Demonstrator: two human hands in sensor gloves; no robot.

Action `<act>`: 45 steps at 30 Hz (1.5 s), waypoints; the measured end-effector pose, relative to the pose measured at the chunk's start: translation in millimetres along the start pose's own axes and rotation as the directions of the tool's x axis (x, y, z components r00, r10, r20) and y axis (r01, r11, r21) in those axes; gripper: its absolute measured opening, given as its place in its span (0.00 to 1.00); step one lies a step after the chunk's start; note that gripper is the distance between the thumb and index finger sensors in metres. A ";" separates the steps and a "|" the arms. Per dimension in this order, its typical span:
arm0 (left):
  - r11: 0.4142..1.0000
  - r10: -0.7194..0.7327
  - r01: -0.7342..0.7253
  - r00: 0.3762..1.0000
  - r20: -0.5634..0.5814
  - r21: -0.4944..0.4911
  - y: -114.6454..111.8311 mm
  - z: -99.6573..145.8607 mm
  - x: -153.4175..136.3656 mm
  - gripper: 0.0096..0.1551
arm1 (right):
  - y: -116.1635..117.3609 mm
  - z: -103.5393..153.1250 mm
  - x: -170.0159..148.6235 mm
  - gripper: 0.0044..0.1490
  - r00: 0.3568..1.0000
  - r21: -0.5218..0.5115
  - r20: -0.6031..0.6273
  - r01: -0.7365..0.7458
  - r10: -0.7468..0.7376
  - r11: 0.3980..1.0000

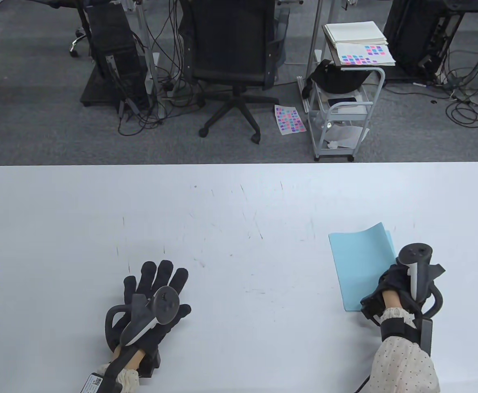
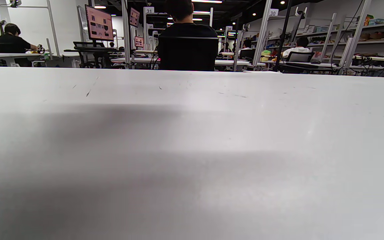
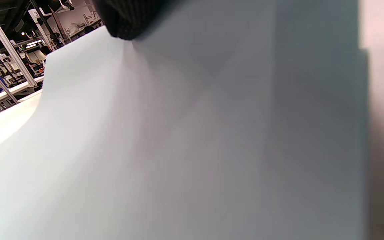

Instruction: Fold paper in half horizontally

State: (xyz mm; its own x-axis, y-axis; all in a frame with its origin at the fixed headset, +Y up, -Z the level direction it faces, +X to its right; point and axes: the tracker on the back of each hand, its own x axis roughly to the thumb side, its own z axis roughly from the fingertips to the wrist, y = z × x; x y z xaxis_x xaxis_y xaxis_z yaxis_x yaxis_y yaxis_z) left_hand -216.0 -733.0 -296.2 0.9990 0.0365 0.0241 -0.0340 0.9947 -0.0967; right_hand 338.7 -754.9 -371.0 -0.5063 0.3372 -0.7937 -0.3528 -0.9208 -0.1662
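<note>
A light blue paper (image 1: pixel 359 266) lies folded over on the white table (image 1: pixel 239 204) at the right. Its far right corner lifts and a second layer shows beneath it. My right hand (image 1: pixel 394 282) rests on the paper's right edge, its fingers hidden under the tracker. The paper fills the right wrist view (image 3: pixel 178 133), with a gloved fingertip (image 3: pixel 128 16) touching it at the top. My left hand (image 1: pixel 157 286) lies flat on the table at the lower left, fingers spread, holding nothing, well away from the paper. No fingers show in the left wrist view.
Beyond the table's far edge stand an office chair (image 1: pixel 233 61) and a white cart (image 1: pixel 343 110) with papers. A coloured sheet (image 1: pixel 289 118) lies on the floor. The left wrist view shows bare table (image 2: pixel 192 150) and a workroom beyond.
</note>
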 end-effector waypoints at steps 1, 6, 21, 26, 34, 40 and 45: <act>1.000 -0.003 0.003 1.000 0.000 -0.001 0.1 0.1 0.0 0.48 | 1.0 -0.2 -0.2 0.30 1.000 -0.003 -0.004 -0.011 0.011 1.000; 1.000 -0.007 0.007 1.000 -0.002 0.000 0.5 0.5 -0.2 0.48 | 5.8 -0.4 -1.5 0.35 0.998 0.003 -0.016 -0.057 0.057 0.998; 1.000 -0.009 0.009 1.000 0.001 -0.011 -0.9 1.2 0.7 0.48 | 13.2 19.7 11.2 0.51 0.994 0.096 0.058 -0.100 0.095 0.990; 1.000 -0.011 0.011 1.000 0.007 -0.011 -1.3 1.1 2.1 0.48 | 8.2 47.2 29.8 0.50 0.973 0.111 0.210 -0.118 0.093 0.987; 1.000 -0.015 0.015 1.000 0.021 -0.015 -2.7 2.3 7.8 0.48 | 7.1 109.3 57.1 0.50 0.865 0.116 0.495 -0.161 0.083 0.980; 1.000 -0.023 0.023 0.999 0.033 -0.009 -1.0 4.8 12.7 0.48 | 19.6 157.0 65.0 0.53 0.709 0.065 0.694 -0.231 0.122 0.971; 0.998 -0.056 0.055 0.998 0.037 0.010 -0.6 6.6 16.1 0.48 | 34.3 182.6 64.7 0.53 0.593 0.016 0.789 -0.276 0.157 0.961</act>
State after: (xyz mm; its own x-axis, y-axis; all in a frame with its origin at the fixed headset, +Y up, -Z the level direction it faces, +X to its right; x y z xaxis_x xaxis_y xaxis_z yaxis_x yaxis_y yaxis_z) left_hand -200.1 -732.3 -289.2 0.9977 -0.0154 0.0664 0.0211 0.9962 -0.0850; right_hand 150.2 -728.9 -321.3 -0.9770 0.2104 -0.0350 -0.2124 -0.9748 0.0688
